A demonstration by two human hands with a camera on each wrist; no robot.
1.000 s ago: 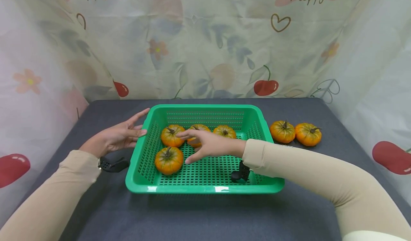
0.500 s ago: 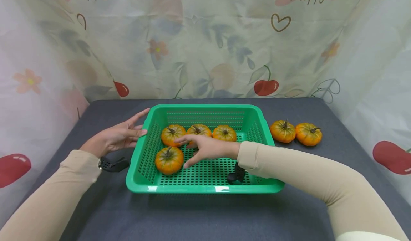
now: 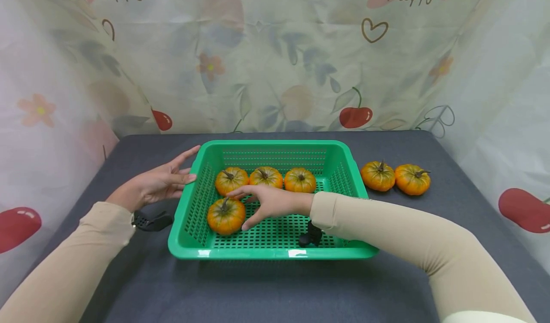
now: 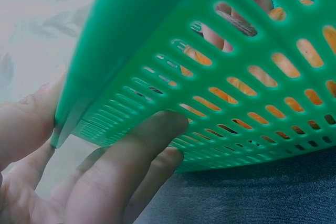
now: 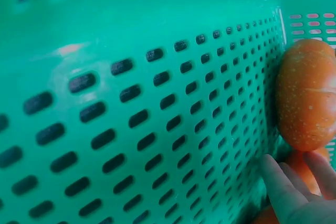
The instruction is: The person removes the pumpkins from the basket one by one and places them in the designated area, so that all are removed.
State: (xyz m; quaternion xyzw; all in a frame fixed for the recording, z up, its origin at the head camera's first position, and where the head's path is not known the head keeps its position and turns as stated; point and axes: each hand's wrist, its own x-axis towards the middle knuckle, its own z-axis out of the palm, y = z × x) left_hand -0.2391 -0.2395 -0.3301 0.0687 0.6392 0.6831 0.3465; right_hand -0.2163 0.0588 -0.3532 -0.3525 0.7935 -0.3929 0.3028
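A green plastic basket (image 3: 275, 254) with slotted walls sits on the dark table. My left hand (image 3: 160, 182) holds its left rim; in the left wrist view the thumb is at the rim and the fingers (image 4: 126, 166) lie against the outer wall. Inside, three small orange pumpkins stand in a back row: left pumpkin (image 3: 231, 182), middle pumpkin (image 3: 267, 176), right pumpkin (image 3: 300, 180). A front pumpkin (image 3: 226, 216) sits at the left. Over the basket my right hand (image 3: 272, 203) has thumb and fingers spread, its fingertips right at the front pumpkin's right side, nothing held.
Two more pumpkins, an inner one (image 3: 378, 176) and an outer one (image 3: 412, 179), rest side by side on the table (image 3: 275, 289) right of the basket. A printed curtain (image 3: 275, 55) encloses the table's back and sides.
My right hand has moved left and slightly toward me, from near the middle pumpkin to the front pumpkin. The left hand, basket and pumpkins stay in place.
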